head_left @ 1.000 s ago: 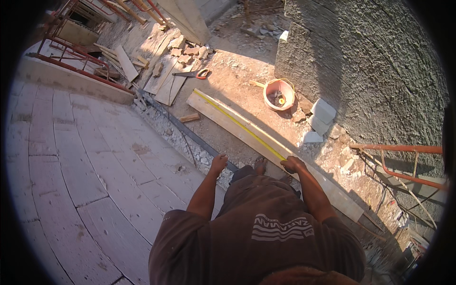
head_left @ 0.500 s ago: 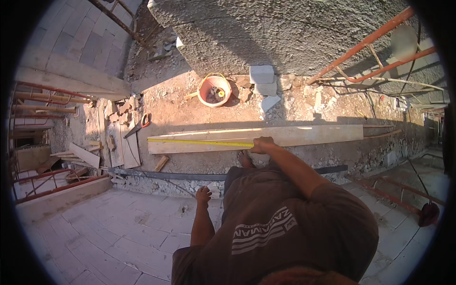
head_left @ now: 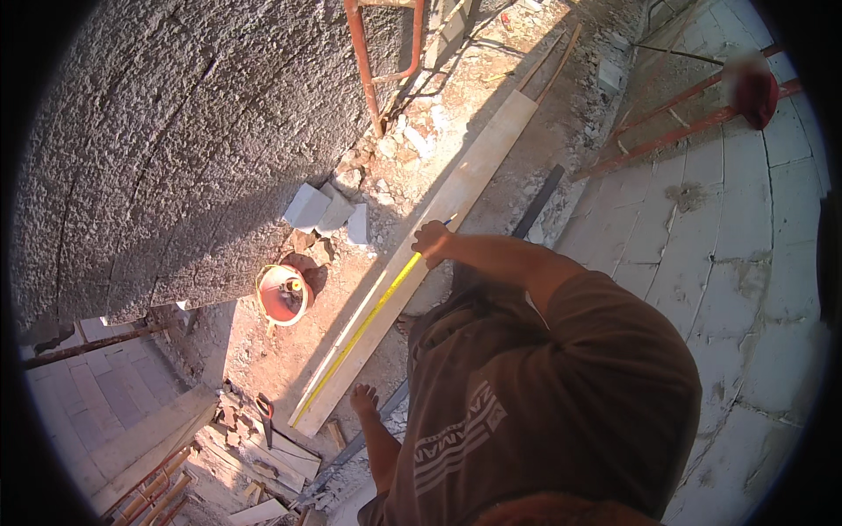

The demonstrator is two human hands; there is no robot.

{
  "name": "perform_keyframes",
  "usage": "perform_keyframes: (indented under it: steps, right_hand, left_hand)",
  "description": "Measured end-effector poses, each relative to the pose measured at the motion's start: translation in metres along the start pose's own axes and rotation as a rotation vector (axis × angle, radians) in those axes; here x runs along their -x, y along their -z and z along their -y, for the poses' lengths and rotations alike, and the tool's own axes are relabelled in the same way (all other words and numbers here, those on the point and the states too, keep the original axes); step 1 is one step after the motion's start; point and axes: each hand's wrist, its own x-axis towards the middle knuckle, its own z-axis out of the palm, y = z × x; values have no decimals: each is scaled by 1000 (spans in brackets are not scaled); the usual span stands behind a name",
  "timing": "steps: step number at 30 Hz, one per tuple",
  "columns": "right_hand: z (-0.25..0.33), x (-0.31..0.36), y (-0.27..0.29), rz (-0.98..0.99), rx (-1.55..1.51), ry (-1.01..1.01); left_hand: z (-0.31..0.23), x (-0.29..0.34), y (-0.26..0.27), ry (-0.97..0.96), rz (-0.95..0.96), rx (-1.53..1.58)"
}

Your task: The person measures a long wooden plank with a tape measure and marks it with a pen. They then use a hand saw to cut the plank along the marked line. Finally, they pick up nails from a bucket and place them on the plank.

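Observation:
A long pale plank lies on the dirt, running diagonally from lower left to upper right. Along it stretches the yellow blade of a tape measure, reaching from the plank's near-left end up to my right hand. That hand is closed over the tape at the plank; the tape's case is hidden inside it. A thin dark pencil-like stick pokes out beyond the fingers. My left hand hovers beside the plank's lower edge, fingers loosely apart, with nothing visible in it.
An orange bucket with something inside stands left of the plank. White blocks lie by the rough wall. A handsaw rests near wood offcuts. Red scaffold frames stand at the top and right. A dark bar runs alongside.
The view has turned, so the plank now runs diagonally. My left hand has come forward toward the plank and loosened. My right hand stays on the tape, and the pencil-like stick now shows.

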Motion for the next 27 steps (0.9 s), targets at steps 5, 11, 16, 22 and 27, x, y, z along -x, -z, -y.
perform_keyframes:
  steps: [5, 11, 16, 22, 27]
  right_hand:
    - [-97, 18, 1, -52, -23, 10]
    - [-214, 37, 36, -161, 9, -49]
    - [-327, 69, 96, -242, 61, -120]
    - [-451, 101, 129, -261, 122, -191]
    - [-552, 97, 101, -177, 85, -191]
  left_hand:
    - [-68, -4, -76, -86, -32, -85]
    - [-110, 22, -218, -144, 36, -107]
    - [-142, 46, -341, -114, 225, -392]
    - [-178, 43, -446, -128, 324, -588]
    - [-200, 34, -524, -76, 289, -563]
